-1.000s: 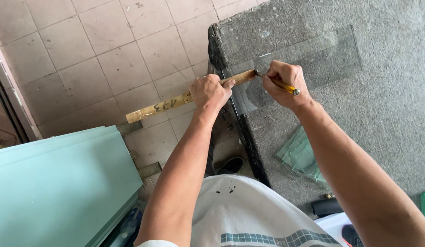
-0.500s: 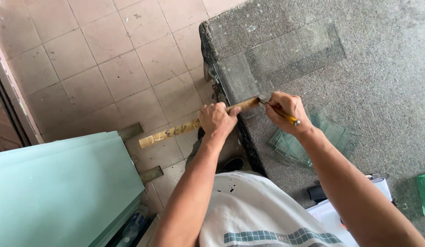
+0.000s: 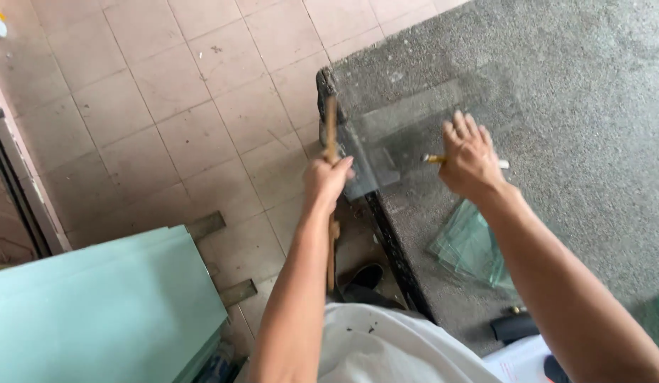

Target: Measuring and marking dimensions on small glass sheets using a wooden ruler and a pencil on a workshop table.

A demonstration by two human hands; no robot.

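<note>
Grey tabletop [image 3: 556,85] open beyond — glass offcuts [image 3: 471,245], perhaps loose, crowd nearside.

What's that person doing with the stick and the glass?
A person stands at a grey carpeted table. The left hand holds a wooden stick, upright at the table's edge. The right hand holds a yellow-handled tool and rests over a clear glass sheet lying on the table. More small glass pieces lie near the right arm.
</note>
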